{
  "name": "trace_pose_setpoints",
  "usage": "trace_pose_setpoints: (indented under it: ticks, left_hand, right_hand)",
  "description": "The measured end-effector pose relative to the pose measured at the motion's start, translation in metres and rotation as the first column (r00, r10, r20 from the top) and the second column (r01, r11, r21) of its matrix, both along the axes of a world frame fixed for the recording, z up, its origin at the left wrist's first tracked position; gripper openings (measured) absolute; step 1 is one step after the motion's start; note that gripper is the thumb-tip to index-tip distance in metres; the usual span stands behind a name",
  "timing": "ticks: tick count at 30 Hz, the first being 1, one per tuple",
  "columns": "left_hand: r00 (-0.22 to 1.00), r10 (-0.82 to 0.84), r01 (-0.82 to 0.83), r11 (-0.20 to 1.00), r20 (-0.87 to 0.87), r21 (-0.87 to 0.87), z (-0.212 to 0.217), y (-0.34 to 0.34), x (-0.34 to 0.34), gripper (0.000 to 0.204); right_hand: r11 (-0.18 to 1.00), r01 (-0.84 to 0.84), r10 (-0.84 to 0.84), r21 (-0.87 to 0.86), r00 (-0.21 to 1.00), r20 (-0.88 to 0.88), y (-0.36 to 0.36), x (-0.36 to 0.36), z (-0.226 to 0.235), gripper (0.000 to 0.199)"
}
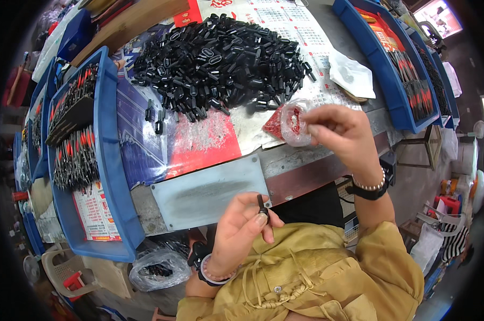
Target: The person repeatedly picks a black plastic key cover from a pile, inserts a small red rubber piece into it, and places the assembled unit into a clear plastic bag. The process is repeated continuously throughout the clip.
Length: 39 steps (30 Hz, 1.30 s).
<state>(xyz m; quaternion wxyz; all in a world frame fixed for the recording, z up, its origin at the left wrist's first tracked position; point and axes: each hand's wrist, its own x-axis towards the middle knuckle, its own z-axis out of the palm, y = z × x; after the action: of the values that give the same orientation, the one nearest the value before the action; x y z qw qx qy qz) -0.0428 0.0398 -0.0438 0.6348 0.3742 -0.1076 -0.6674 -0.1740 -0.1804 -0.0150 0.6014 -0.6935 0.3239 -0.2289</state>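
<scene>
Near my body, my left hand [237,223] pinches a small black part [261,206] between thumb and fingers, its thin stem pointing up. My right hand [342,135] is at the right side of a small clear plastic bag [296,128] with tiny red pieces [273,126] inside. Its thumb and fingertips are drawn together beside the bag's rolled opening; whatever lies between them is too small to make out. Beyond both hands a large heap of black plastic parts [215,64] covers the far side of the table, several of them with oval loops.
A blue tray [111,160] of dark, red-marked pieces stands at the left, another blue tray [383,80] at the right. A pale plate [210,187] lies along the table's near edge. White plastic [351,75] rests right of the heap. A plastic bag [159,267] sits below the table.
</scene>
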Motion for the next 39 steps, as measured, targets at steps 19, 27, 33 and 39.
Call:
trace_pose_setpoints:
  ticks: [19, 27, 33, 39]
  left_hand:
    - [0.988, -0.067, 0.055, 0.994, 0.139, 0.091, 0.011, 0.004, 0.000, 0.017]
    - [0.982, -0.088, 0.070, 0.991, 0.170, 0.111, 0.014, 0.006, 0.000, 0.017]
    - [0.983, -0.079, 0.062, 0.993, 0.168, 0.103, 0.015, 0.007, -0.001, 0.018]
    - [0.978, -0.100, 0.081, 0.991, 0.180, 0.107, 0.019, 0.005, 0.000, 0.018]
  right_hand:
    - [0.775, -0.327, 0.300, 0.541, 0.943, 0.141, 0.067, 0.010, -0.011, 0.014]
    - [0.753, -0.330, 0.305, 0.569, 0.942, 0.143, 0.064, 0.006, -0.011, 0.013]
    - [0.750, -0.383, 0.317, 0.538, 0.924, 0.216, 0.064, 0.005, -0.016, 0.013]
    - [0.717, -0.361, 0.294, 0.596, 0.932, 0.210, 0.067, 0.005, -0.020, 0.012]
